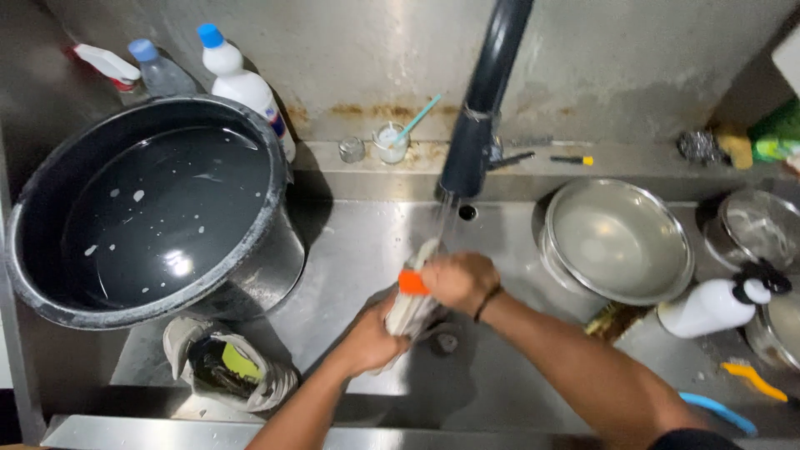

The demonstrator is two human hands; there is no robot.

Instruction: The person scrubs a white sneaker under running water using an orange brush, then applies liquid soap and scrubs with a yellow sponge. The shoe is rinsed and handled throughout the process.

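Over the middle of the steel sink (350, 242), my left hand (367, 337) grips a pale shoe (412, 304) from below, tilted with its toe toward the tap. My right hand (457, 279) is closed on an orange-handled brush (412, 282) pressed against the shoe's upper side. A thin stream of water (444, 215) falls from the dark tap (483, 100) onto them. A second pale shoe (225, 367) with a yellow-green insole lies in the sink at the lower left, apart from both hands.
A large black tub (50, 192) of water fills the left. Spray and detergent bottles (237, 83) stand behind it. Right of the tap sit a steel bowl (617, 237), pot lids (754, 225), a white bottle (708, 307), and toothbrushes (721, 412). Sponges (733, 146) rest on the ledge.
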